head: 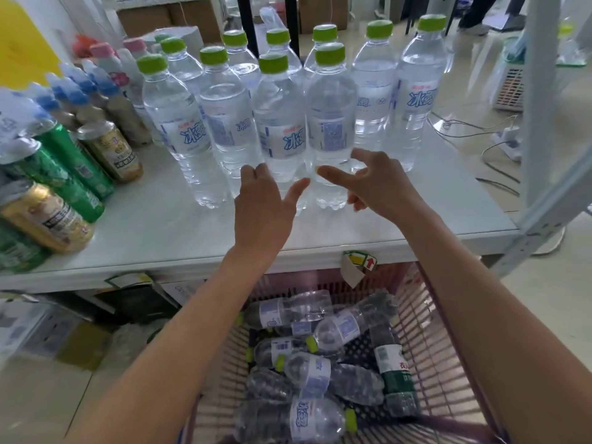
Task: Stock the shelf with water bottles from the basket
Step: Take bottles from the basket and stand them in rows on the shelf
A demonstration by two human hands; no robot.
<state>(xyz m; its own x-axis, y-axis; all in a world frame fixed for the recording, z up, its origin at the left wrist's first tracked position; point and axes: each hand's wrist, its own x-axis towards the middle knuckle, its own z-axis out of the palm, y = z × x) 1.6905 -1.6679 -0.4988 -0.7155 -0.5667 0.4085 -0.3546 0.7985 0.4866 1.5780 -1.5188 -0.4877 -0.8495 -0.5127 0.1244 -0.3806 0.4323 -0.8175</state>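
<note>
Both hands reach over the front edge of the white shelf, and neither grips anything. The left hand is spread loose, its thumb angled right, with the fingertips at the base of the third bottle in the front row, a green-capped water bottle; whether they touch it cannot be told. The right hand is released too, fingers curled apart, its forefinger pointing left across the foot of the fourth front-row bottle, which stands upright between the two hands, just beyond them. The front row holds four such bottles shoulder to shoulder near the middle of the shelf, with a second row behind toward the back edge and two more standing toward the back right corner, one of them a bottle with its blue lettering facing forward. Along the left edge stand green and gold cans and blue-capped bottles. Below the front edge, between the forearms, a pink basket holds more water bottles lying on their sides in a heap.
</note>
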